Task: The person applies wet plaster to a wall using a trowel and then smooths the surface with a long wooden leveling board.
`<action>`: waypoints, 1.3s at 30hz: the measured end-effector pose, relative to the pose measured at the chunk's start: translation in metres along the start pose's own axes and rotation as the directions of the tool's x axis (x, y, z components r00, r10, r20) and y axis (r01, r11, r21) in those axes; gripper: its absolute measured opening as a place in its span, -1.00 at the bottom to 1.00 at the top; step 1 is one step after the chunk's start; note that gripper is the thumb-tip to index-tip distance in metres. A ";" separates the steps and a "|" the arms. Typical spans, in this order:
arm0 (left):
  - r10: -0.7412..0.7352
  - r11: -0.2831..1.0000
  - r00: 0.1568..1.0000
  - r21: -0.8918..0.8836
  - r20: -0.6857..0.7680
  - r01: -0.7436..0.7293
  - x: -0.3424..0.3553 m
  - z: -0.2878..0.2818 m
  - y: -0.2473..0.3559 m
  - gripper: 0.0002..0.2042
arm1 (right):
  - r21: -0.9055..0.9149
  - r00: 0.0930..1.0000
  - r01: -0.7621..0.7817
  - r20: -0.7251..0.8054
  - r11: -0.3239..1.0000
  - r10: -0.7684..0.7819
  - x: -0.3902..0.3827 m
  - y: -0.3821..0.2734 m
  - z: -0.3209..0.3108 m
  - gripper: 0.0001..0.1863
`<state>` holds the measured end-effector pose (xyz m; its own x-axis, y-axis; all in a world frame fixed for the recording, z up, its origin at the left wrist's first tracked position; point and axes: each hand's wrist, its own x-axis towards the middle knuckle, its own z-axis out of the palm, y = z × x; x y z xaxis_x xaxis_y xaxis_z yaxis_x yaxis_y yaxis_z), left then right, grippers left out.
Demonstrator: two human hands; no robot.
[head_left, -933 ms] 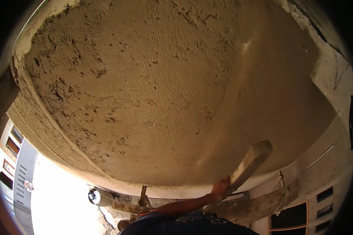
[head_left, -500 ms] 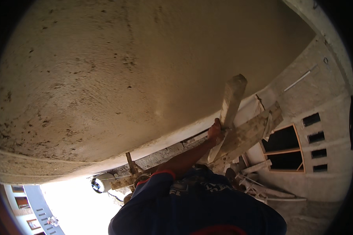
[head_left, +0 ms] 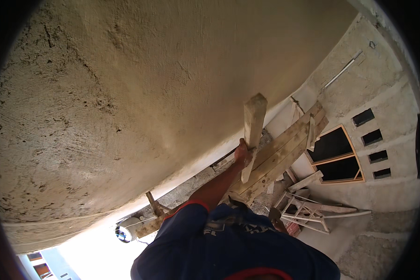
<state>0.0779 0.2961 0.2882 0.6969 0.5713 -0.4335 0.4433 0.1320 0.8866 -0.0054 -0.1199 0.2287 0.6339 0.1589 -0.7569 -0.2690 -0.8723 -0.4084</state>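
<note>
My left arm reaches up and forward from the blue sleeve with red trim. At its end, my left hand [head_left: 242,154] is closed round the middle of a short, thick wooden board [head_left: 254,122]. The board stands nearly upright, its blunt end pointing up beside the rough plastered wall [head_left: 140,93]. Whether it touches the wall I cannot tell. Low on the right, beside my shirt, a small part of what appears to be my right arm or hand [head_left: 277,218] shows; its fingers are hidden.
Wooden scaffold planks [head_left: 284,151] run beyond the board. Below the right wall's window frame [head_left: 338,156] lies a wooden trestle [head_left: 308,212]. A pale round container [head_left: 131,226] stands at the lower left, near a wooden post [head_left: 151,201]. Dark vent openings [head_left: 371,136] line the right wall.
My left hand and the board have shifted left and slightly down in the picture, still held. The view has turned, so the window and trestle show more fully.
</note>
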 end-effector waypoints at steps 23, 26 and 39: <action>0.132 0.962 0.991 0.243 -0.002 -0.128 0.039 0.056 -0.023 -0.50 | 0.257 0.999 -0.002 -0.034 0.966 0.011 0.027 0.044 -0.009 -0.69; 0.050 0.978 0.996 0.200 0.078 -0.065 0.061 0.073 -0.049 -0.53 | 0.368 0.999 -0.032 -0.005 0.929 0.037 0.026 0.083 -0.006 -0.66; -0.007 0.983 0.996 0.181 0.092 -0.010 0.124 0.033 -0.021 -0.37 | 0.191 0.983 -0.157 -0.066 0.969 0.172 -0.045 -0.001 -0.044 -0.80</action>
<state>0.1737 0.3374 0.2106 0.7428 0.4937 -0.4523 0.5307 -0.0223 0.8472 -0.0015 -0.1464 0.2862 0.6248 -0.0244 -0.7804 -0.4982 -0.7820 -0.3745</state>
